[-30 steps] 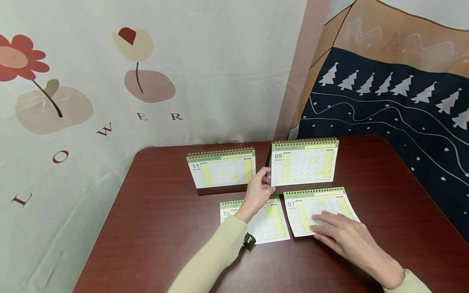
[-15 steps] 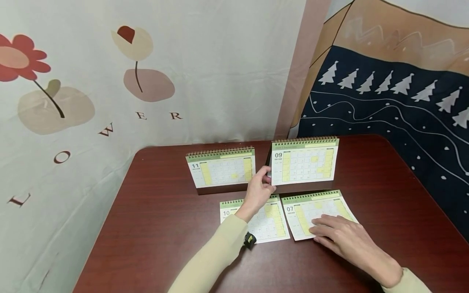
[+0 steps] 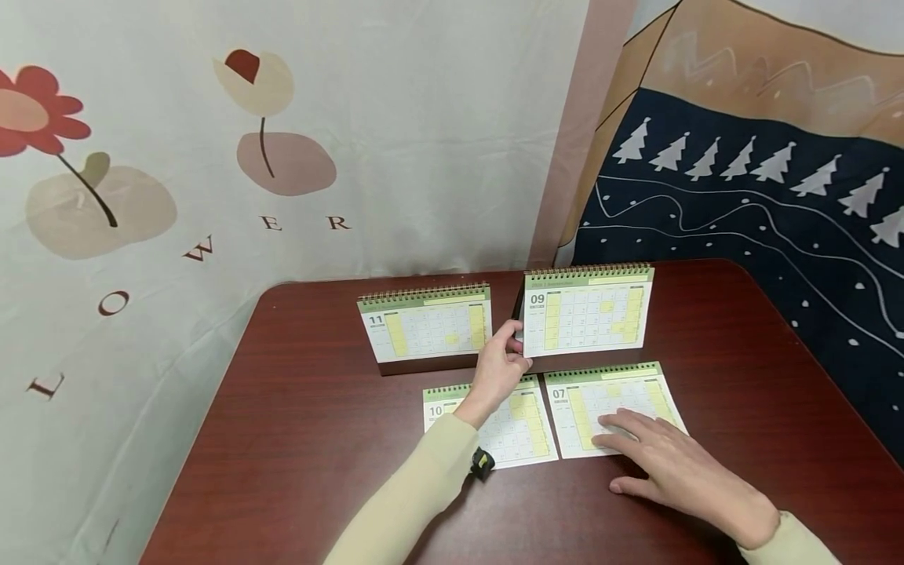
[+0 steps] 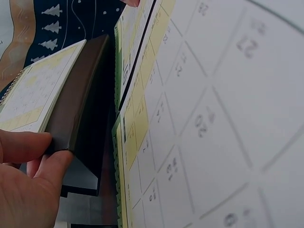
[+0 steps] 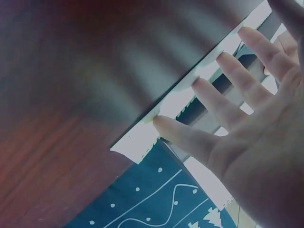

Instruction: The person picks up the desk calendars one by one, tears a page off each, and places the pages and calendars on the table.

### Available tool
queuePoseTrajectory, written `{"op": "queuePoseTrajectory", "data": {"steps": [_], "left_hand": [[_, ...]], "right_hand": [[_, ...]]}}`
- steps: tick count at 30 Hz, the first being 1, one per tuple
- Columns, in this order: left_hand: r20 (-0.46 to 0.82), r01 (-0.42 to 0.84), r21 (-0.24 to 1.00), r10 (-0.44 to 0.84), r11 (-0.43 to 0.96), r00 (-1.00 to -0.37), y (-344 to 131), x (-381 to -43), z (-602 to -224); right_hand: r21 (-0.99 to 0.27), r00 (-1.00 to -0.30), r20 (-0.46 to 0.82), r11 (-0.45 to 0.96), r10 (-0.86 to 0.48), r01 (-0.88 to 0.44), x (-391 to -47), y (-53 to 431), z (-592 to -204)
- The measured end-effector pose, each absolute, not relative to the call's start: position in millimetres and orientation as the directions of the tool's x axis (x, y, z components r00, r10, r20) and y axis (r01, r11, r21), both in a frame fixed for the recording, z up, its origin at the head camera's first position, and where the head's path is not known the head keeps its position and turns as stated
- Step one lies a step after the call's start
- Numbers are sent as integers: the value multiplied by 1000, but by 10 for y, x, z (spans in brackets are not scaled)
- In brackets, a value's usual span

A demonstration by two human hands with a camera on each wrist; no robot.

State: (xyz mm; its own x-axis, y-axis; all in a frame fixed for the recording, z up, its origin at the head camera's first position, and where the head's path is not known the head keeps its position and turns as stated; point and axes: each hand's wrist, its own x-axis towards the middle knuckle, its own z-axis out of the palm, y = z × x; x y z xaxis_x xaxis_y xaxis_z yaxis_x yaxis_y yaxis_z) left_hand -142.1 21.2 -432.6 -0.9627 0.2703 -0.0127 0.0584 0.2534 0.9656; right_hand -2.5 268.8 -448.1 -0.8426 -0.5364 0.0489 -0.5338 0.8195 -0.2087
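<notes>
My left hand (image 3: 493,373) pinches the lower left edge of a standing desk calendar (image 3: 589,314) marked 09. In the left wrist view, thumb and finger (image 4: 57,164) press on its dark brown base (image 4: 78,104). A loose calendar sheet (image 3: 565,428) marked 07 lies flat in front of that calendar. On this sheet rest the straight, spread fingertips of my right hand (image 3: 671,467), its thumb held apart over the table. Another loose sheet (image 3: 526,431), marked 10, lies left of it, partly hidden under my left forearm.
A second standing calendar (image 3: 431,329), marked 11, is at the back left, close beside the 09 one. All stand on a reddish-brown table (image 3: 297,439). Behind it hang a pale flower-print curtain (image 3: 424,141) and a dark tree-print cloth (image 3: 706,204).
The 07 sheet slid slightly toward me, then back toward the 09 calendar. My right thumb has spread away from the other fingers. My left hand keeps its place.
</notes>
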Motion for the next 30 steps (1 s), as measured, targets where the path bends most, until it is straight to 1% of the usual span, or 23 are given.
{"op": "queuePoseTrajectory", "data": {"steps": [5, 12, 15, 18, 22, 27, 30], "left_hand": [[10, 77, 965, 260, 250, -966, 241, -1434, -4344], [29, 93, 952, 217, 291, -976, 298, -1473, -4388], [26, 85, 949, 194, 303, -981, 325, -1494, -4399], [21, 77, 944, 173, 321, -985, 359, -1518, -4417], [26, 83, 923, 156, 375, -987, 419, -1551, -4439], [45, 113, 880, 156, 461, -987, 477, -1599, -4442], [34, 112, 857, 163, 503, -986, 486, -1616, -4446]], "right_hand": [[-274, -844, -42, 819, -534, -505, -16, 2709, -4451], [-262, -825, -19, 799, -564, -541, -21, 2737, -4459], [-254, -826, -22, 802, -563, -540, -13, 2743, -4457], [-258, -830, -52, 810, -555, -526, -14, 2752, -4440], [-263, -834, -81, 818, -546, -511, -9, 2773, -4425], [-248, -839, -70, 824, -539, -509, 12, 2792, -4426], [-245, -842, -79, 829, -534, -503, 17, 2794, -4416]]}}
